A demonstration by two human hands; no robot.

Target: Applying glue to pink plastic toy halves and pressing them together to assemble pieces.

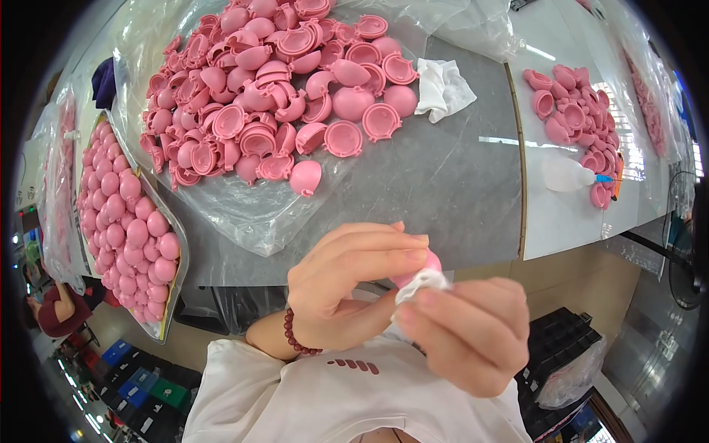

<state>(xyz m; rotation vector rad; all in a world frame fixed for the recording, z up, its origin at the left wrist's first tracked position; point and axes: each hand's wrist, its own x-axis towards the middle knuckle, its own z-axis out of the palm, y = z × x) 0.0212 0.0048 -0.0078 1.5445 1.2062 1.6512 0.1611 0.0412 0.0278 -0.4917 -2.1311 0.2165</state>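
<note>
Close to my body, my left hand (354,277) is closed around a pink plastic piece (421,269), of which only a rounded bit shows between the fingers. My right hand (473,328) pinches a crumpled white cloth (425,284) and presses it against that piece. Beyond my hands, a large heap of pink plastic half shells (258,96) lies on a clear plastic sheet (269,218). One loose pink shell (305,179) sits at the heap's near edge. Another white cloth (443,88) lies to the right of the heap.
A tray (175,295) of rounded pink pieces stands at the left. Right of the table's seam are a smaller pile of pink shells (576,111) and a white squeeze bottle (567,176) with a blue tip. Black crates (557,343) stand below at the right.
</note>
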